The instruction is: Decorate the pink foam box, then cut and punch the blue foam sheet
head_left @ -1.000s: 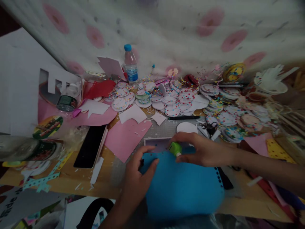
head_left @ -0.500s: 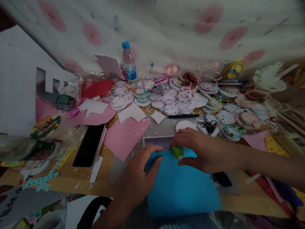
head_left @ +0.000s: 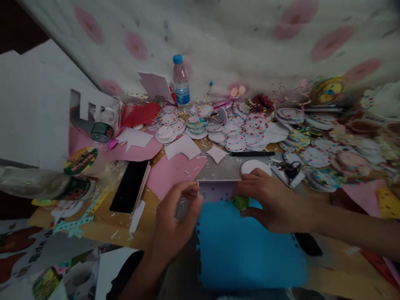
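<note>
A blue sheet (head_left: 250, 246) with dark spots along its side edges lies in front of me, over a pale lilac sheet (head_left: 215, 189) whose far part shows with several small dark dots. My left hand (head_left: 179, 216) pinches the left far corner of the lilac sheet between thumb and fingers. In my right hand (head_left: 268, 200) is a small rounded green object (head_left: 241, 202), gripped near the blue sheet's far edge. Its kind is not clear, as the fingers cover part of it. Just beyond the right hand lies a white paper disc (head_left: 255, 166).
Many decorated paper discs (head_left: 236, 141) heap along the back, near an upright water bottle (head_left: 181, 85). To the left are a phone (head_left: 130, 187), pink paper (head_left: 175, 173) and a lying bottle (head_left: 40, 183). Scissors (head_left: 290, 168) and a black pen (head_left: 252, 154) lie beyond my right hand.
My left hand has let go of the blue sheet's raised far left edge and now pinches the lilac sheet's corner. The blue edge lies flatter. The view has shifted left.
</note>
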`<action>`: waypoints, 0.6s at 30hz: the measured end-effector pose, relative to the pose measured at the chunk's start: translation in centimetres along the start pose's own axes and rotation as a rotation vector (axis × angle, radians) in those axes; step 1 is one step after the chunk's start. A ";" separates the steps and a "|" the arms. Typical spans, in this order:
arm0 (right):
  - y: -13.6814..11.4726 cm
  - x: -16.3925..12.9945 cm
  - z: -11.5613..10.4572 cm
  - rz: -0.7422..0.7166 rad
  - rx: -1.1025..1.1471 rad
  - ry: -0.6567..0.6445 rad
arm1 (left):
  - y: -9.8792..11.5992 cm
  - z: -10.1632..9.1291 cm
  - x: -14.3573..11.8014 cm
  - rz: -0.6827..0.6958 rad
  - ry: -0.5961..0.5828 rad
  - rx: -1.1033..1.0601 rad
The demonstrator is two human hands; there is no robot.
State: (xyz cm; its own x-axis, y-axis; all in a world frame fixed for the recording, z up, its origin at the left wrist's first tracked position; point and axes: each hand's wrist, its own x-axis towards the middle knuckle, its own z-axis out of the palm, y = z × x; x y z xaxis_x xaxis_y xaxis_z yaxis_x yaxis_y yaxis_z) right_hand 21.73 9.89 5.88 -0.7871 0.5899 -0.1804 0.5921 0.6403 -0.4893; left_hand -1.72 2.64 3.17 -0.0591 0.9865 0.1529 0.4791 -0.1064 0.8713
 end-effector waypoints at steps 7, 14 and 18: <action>0.8 0.8 2.0 0.036 0.039 -0.066 | -7.0 -7.3 2.9 -0.138 0.367 0.818; 0.9 0.8 2.6 0.055 0.067 -0.082 | -10.6 -8.6 4.5 -0.316 0.288 0.877; 1.0 0.6 2.4 0.055 0.061 -0.080 | -10.7 -8.4 4.5 -0.331 0.314 0.930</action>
State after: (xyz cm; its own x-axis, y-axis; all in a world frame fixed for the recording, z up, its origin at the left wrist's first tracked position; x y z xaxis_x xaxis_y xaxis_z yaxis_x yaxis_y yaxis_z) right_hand 21.42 9.75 3.27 -0.7665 0.5805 -0.2747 0.6249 0.5755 -0.5275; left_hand -14.46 7.14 -1.53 -0.4727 0.8576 0.2026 0.8766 0.4339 0.2082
